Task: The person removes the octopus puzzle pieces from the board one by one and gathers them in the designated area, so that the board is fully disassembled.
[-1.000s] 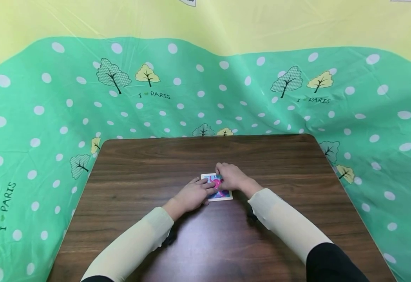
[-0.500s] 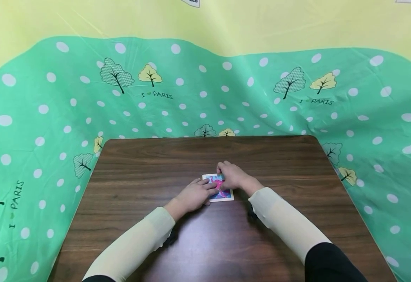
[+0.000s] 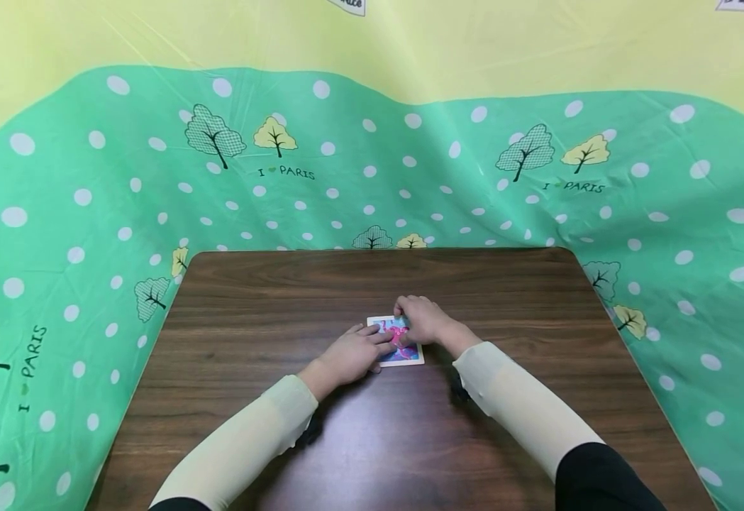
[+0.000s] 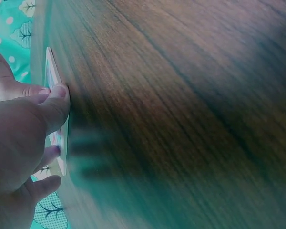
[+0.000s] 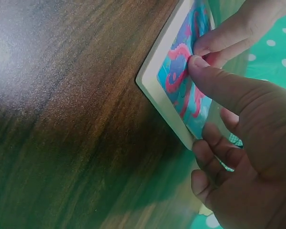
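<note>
Our left hand [image 3: 349, 355] lies spread, our right hand [image 3: 425, 321] pinches the board [image 5: 176, 86]; little has shifted, so progress seems slight.

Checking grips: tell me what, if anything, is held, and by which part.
The right hand holds the picture board by its far right corner, thumb on its face; the left hand rests fingers on it.

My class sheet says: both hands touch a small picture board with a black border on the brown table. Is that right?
Not quite: the border is white, not black, as the right wrist view shows. The left hand and right hand do touch the small picture board on the brown table.
</note>
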`<state>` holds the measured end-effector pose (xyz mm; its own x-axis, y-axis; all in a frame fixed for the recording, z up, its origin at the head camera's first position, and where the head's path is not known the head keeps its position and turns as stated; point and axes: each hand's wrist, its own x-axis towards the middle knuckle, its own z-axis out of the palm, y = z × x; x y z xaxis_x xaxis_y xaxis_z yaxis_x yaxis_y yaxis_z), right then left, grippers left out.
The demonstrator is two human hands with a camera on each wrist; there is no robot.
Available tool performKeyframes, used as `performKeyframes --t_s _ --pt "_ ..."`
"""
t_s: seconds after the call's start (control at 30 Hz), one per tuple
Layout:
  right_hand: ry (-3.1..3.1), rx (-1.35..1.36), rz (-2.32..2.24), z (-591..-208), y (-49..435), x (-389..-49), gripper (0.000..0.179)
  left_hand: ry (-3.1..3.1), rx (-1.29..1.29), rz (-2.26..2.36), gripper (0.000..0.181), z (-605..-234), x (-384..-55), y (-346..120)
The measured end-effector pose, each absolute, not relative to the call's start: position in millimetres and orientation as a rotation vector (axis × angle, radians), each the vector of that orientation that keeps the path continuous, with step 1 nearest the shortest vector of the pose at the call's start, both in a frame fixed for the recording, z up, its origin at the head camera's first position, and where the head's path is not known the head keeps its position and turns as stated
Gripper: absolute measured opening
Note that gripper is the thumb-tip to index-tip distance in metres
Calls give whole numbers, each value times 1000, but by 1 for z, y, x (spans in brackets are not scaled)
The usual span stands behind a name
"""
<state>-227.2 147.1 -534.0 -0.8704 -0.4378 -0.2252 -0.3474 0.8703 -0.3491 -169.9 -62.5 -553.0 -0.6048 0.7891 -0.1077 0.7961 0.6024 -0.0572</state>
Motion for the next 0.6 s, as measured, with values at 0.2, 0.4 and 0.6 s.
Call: performKeyframes --t_s 0.2,0.4,0.6 --pt "2719 -589 -547 -530 151 -229 37 2750 1359 -123 56 -553 -172 -62" --pt "2714 -568 -596 -528 155 -231 27 2736 1318 -102 55 -551 -172 -62" --pt "2706 -529 -605 -529 156 -232 22 2718 1304 -130 55 -547 -173 -60"
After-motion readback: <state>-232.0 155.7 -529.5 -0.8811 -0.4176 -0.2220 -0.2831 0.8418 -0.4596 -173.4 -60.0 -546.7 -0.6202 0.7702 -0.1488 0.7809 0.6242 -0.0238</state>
